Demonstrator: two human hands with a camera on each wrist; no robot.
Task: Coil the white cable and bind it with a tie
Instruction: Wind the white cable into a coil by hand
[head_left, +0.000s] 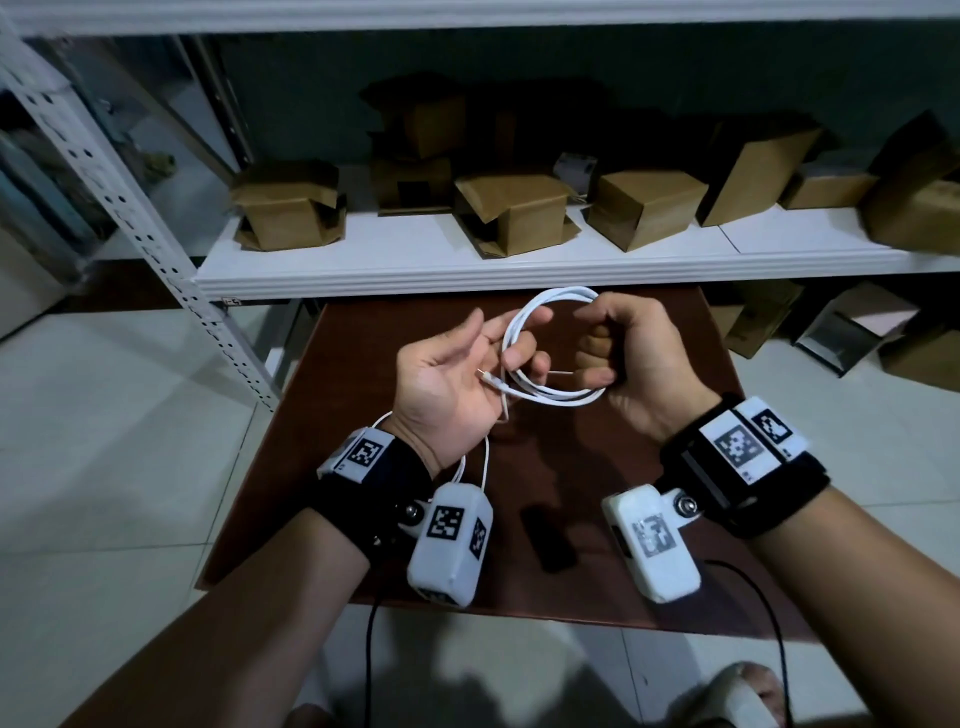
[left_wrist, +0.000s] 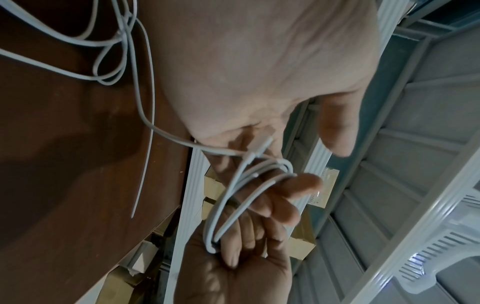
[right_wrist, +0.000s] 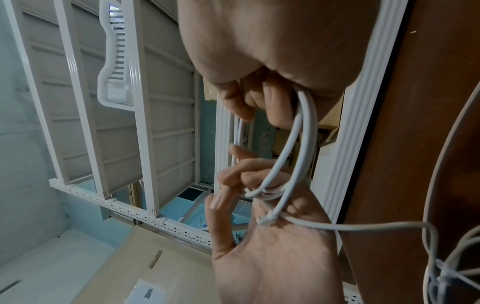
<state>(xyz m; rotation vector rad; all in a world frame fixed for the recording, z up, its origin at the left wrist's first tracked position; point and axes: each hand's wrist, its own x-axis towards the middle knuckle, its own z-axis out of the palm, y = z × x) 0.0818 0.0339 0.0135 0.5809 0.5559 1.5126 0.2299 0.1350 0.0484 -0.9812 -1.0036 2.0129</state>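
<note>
Only the left wrist view shows the tie lying on the table.

White cable, reddish-brown table, brown cardboard boxes on a white shelf.

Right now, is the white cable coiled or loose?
Coiled: white cable loops between right hand and left hand; not visibly bound.
</note>
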